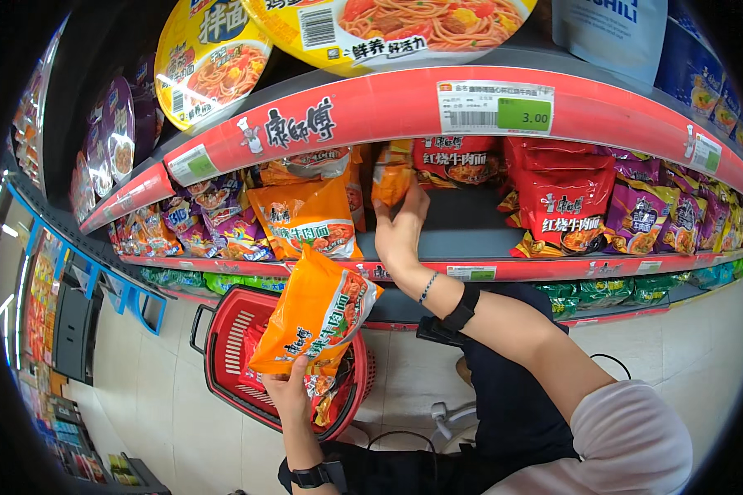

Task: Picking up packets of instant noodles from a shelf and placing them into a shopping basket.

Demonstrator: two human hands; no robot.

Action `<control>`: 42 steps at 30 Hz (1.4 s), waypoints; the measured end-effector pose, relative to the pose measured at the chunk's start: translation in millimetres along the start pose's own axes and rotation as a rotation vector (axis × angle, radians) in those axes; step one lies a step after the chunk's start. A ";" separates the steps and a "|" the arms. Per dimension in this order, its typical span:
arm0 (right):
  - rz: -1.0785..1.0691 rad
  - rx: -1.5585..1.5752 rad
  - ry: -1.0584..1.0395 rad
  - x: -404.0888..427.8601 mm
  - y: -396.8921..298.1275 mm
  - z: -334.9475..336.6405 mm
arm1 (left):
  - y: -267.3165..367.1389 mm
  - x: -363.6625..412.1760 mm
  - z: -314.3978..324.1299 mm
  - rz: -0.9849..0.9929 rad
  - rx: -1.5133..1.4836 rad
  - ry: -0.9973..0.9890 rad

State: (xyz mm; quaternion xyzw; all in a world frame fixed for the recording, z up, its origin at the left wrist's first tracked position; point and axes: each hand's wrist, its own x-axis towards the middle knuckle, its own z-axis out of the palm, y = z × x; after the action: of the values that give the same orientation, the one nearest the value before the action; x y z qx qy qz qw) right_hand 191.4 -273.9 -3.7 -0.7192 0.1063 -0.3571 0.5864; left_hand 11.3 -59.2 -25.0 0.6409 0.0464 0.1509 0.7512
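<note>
My left hand (290, 387) grips the lower end of an orange instant noodle packet (316, 309), held above a red plastic shopping basket (226, 309). Red packets lie in the basket, partly hidden by the orange one. My right hand (402, 226) reaches into a shelf, its thumb and fingertips on the lower end of another orange noodle packet (392, 172), which stands on edge. Behind it to the right lies a red noodle packet (455, 162). More orange packets (309, 216) are stacked on the left, and a pile of red packets (563, 201) is on the right.
The upper shelf's red edge strip (384, 108) overhangs my right hand and carries price tags. Yellow noodle bowls (213, 62) stand on it. Purple packets (641, 213) fill the shelf further right. Green packets (607, 292) lie on the shelf below. Blue metal frames (142, 303) stand at the left.
</note>
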 end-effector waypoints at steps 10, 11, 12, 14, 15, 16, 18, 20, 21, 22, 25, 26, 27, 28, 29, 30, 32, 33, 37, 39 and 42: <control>-0.177 -0.132 -0.188 23.6 17.7 6.7 | 10.2 -2.8 7.9 0.014 -0.025 0.047; -0.202 -0.166 -0.210 25.6 18.7 4.1 | 12.0 -3.6 9.4 0.018 -0.014 0.046; -0.203 -0.166 -0.212 29.1 20.1 1.8 | 12.8 -4.3 10.4 0.022 -0.003 0.046; -0.153 -0.110 -0.268 36.4 21.1 -1.6 | 12.8 -5.1 10.4 0.013 0.009 0.049; -0.165 -0.173 -0.239 37.9 21.2 -2.6 | 12.9 -5.2 10.0 0.004 0.022 0.050; -0.165 -0.172 -0.240 39.8 21.0 -2.8 | 12.4 -5.1 10.0 0.005 0.022 0.051; -0.223 -0.135 -0.108 48.0 24.0 -4.4 | 9.0 -4.3 12.4 0.000 0.020 0.053; -0.220 -0.006 -0.129 55.0 25.3 -4.1 | 4.1 -2.3 10.7 -0.005 0.022 0.038; -0.141 -0.039 -0.162 55.0 23.4 -3.9 | 2.7 -1.5 9.5 -0.011 0.025 0.023; -0.062 -0.073 -0.193 55.0 21.6 -3.8 | 2.0 -1.8 9.7 -0.010 0.026 0.024; -0.135 -0.234 -0.023 23.7 9.6 3.9 | 1.4 -2.6 7.8 -0.035 0.045 0.037; -0.135 -0.236 -0.023 18.2 10.7 6.7 | 1.4 -2.6 8.4 -0.045 0.055 0.040; -0.092 -0.117 -0.054 13.5 11.7 10.0 | 1.4 -2.7 9.0 -0.055 0.066 0.044; -0.049 0.003 -0.086 11.4 13.2 12.0 | 2.1 -2.7 10.1 -0.057 0.066 0.044; -0.201 -0.099 -0.049 16.5 14.2 12.6 | 3.3 -2.1 11.9 -0.064 0.064 0.041; -0.199 -0.102 -0.047 23.1 18.4 14.7 | 3.9 -1.8 13.5 -0.071 0.062 0.037; -0.135 0.171 -0.215 37.2 28.3 20.9 | 2.8 -3.2 18.0 -0.064 0.066 0.021; -0.103 0.239 -0.286 43.8 32.6 20.7 | 2.4 -3.5 20.5 -0.055 0.069 0.007; 0.024 0.357 -0.374 30.0 17.9 8.1 | 3.8 -6.0 18.1 -0.057 0.064 0.025; 0.064 0.409 -0.254 19.2 8.1 -4.1 | 5.0 -5.6 21.8 -0.045 0.059 0.024; 0.034 0.482 -0.206 27.0 8.6 -24.6 | 17.6 -4.2 57.6 0.093 -0.029 0.123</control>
State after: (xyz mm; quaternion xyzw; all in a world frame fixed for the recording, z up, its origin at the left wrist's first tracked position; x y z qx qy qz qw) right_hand 197.5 -310.7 0.3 -0.5893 -0.0301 -0.2873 0.7545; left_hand 19.6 -112.7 1.7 0.6208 0.0605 0.2255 0.7484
